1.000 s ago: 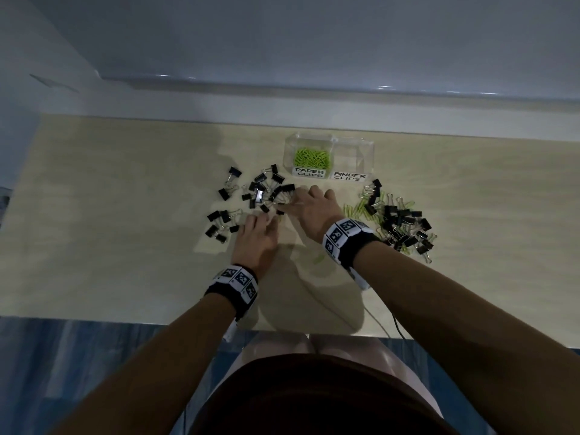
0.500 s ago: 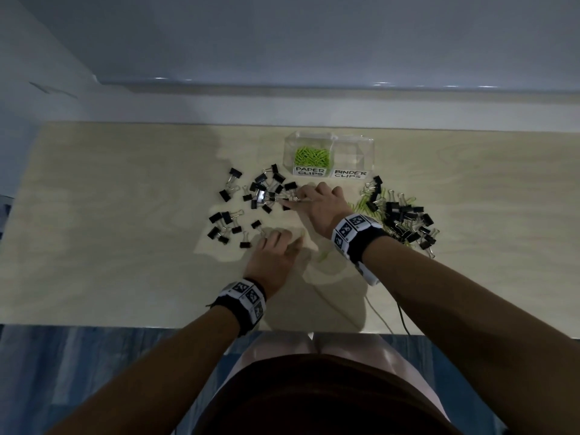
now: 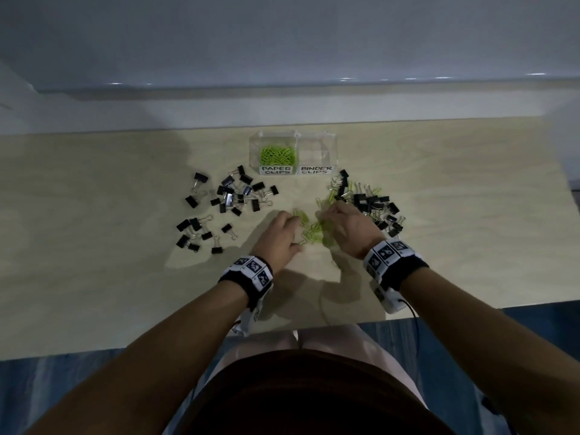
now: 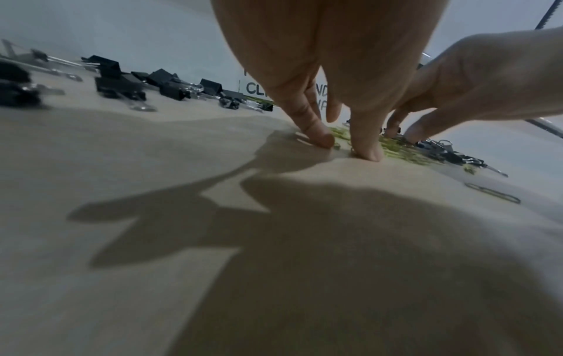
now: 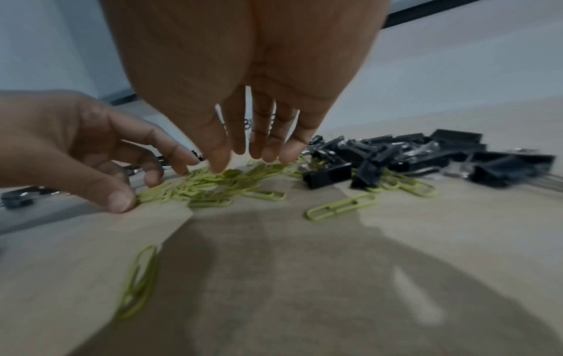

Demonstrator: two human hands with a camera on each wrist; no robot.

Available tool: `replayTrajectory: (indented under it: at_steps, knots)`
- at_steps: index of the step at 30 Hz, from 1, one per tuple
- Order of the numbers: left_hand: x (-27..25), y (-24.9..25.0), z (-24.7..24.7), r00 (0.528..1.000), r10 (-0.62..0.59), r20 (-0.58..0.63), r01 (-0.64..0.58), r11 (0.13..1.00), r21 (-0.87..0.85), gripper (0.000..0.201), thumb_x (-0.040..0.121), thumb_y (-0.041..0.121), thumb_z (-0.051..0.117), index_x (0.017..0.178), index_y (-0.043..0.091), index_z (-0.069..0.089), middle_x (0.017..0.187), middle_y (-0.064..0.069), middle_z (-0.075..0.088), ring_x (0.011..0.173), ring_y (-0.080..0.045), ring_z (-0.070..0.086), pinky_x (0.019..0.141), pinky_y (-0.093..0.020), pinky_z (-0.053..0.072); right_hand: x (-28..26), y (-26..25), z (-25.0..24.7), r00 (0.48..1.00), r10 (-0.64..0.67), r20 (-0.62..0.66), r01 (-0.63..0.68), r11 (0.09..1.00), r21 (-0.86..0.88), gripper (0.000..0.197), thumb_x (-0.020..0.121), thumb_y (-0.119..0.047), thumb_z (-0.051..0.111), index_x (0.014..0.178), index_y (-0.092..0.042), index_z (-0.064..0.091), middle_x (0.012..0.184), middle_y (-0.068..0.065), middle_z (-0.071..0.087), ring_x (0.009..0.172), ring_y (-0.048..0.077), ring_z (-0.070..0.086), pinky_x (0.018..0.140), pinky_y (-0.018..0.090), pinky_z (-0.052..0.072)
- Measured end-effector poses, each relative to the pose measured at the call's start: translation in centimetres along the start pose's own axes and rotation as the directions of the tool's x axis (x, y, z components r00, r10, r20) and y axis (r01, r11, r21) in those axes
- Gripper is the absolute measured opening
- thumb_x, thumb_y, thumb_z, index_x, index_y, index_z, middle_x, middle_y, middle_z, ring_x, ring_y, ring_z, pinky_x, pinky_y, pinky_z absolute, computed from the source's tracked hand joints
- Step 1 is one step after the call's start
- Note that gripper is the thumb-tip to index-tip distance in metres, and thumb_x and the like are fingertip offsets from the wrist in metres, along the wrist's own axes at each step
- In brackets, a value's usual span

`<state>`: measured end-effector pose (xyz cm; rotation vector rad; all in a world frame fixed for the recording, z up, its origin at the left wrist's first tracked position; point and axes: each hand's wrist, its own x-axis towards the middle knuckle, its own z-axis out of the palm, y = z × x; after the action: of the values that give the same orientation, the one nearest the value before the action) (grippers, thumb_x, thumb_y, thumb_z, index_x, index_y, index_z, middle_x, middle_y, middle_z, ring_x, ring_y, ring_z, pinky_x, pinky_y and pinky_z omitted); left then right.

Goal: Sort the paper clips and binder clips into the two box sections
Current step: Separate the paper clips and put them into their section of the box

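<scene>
A clear two-section box (image 3: 329, 146) stands at the back of the table. Its section labelled PAPER CLIPS (image 3: 277, 155) holds green clips, and the BINDER CLIPS section (image 3: 315, 153) looks empty. Between my hands lies a loose heap of green paper clips (image 3: 312, 230) (image 5: 213, 187). My left hand (image 3: 290, 226) (image 4: 341, 137) (image 5: 91, 149) touches the heap's left side, fingertips (image 4: 320, 137) down on the table. My right hand (image 3: 332, 219) (image 5: 243, 149) touches its right side with straight fingers. Neither hand holds a clip.
Black binder clips (image 3: 226, 199) are scattered to the left. A second heap of binder clips (image 3: 373, 205) (image 5: 396, 156), mixed with green paper clips, lies right of my right hand. Single paper clips (image 5: 341, 206) (image 5: 138, 281) lie nearer me. The table edge (image 3: 314, 324) is close to my wrists.
Both hands have left the binder clips on the left and moved right and nearer me, to either side of the green paper clip heap.
</scene>
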<state>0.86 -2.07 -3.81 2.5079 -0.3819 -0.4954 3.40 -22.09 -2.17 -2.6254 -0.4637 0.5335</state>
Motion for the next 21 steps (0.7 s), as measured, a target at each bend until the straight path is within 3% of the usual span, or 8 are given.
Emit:
replayTrajectory:
  at_steps: [3,5,8,13,18,21]
  knots:
    - [1.3,0.6,-0.3,1.0,0.008,-0.02,-0.007,0.999,0.047,0.075,0.08,0.029,0.07,0.142,0.011,0.03,0.139,-0.009,0.033,0.128,-0.025,0.033,0.109,-0.037,0.036,-0.3,0.6,-0.1,0.994,0.101,0.047,-0.101,0.995,0.002,0.067,0.073,-0.035,0.073,0.133,-0.019,0.047,0.129,0.006,0.042,0.119,0.026,0.039,0.1,0.042,0.043]
    - [2.3,0.8,-0.5,0.999,0.042,-0.007,-0.041,0.993,0.107,0.075,0.079,0.032,0.071,0.14,0.01,0.033,0.138,-0.009,0.036,0.127,-0.026,0.031,0.109,-0.037,0.035,0.0,0.2,0.0,0.99,0.117,0.075,-0.117,0.993,-0.011,0.074,0.067,-0.039,0.078,0.131,-0.022,0.047,0.128,0.004,0.041,0.119,0.025,0.036,0.101,0.041,0.039]
    - [3.2,1.2,-0.6,0.995,0.099,0.014,-0.1,0.986,0.137,0.058,0.08,0.028,0.07,0.13,0.008,0.049,0.125,-0.007,0.045,0.119,-0.025,0.036,0.105,-0.037,0.036,0.7,-0.7,0.4,0.989,0.118,0.085,-0.116,0.993,-0.025,0.059,0.07,-0.026,0.076,0.124,-0.022,0.053,0.119,0.007,0.044,0.114,0.027,0.038,0.096,0.043,0.044]
    - [3.9,1.8,-0.7,0.99,0.125,0.058,-0.132,0.982,0.136,0.031,0.086,0.02,0.062,0.115,0.009,0.06,0.109,-0.009,0.053,0.108,-0.027,0.046,0.092,-0.041,0.043,1.1,-1.2,0.4,0.999,0.035,0.024,-0.036,0.999,0.024,0.032,0.077,-0.011,0.062,0.108,-0.014,0.064,0.1,0.01,0.055,0.091,0.033,0.056,0.072,0.044,0.053]
    - [4.2,1.4,-1.7,0.98,0.137,0.144,-0.171,0.951,0.257,0.023,0.092,0.009,0.046,0.11,0.002,0.058,0.109,-0.015,0.057,0.101,-0.033,0.053,0.08,-0.044,0.047,1.0,-0.1,-0.4,0.993,-0.057,-0.106,0.063,0.997,0.049,0.021,0.078,-0.004,0.062,0.096,-0.009,0.071,0.091,0.013,0.064,0.077,0.03,0.062,0.07,0.04,0.054]
    - [4.1,0.6,-2.6,0.989,0.098,0.11,-0.114,0.981,0.156,0.019,0.09,0.012,0.05,0.103,0.003,0.061,0.102,-0.013,0.06,0.094,-0.031,0.057,0.079,-0.04,0.048,1.1,0.4,-1.1,0.983,0.022,-0.18,0.0,0.992,0.125,0.011,0.072,0.003,0.066,0.079,-0.005,0.071,0.078,0.011,0.065,0.066,0.021,0.056,0.067,0.041,0.055]
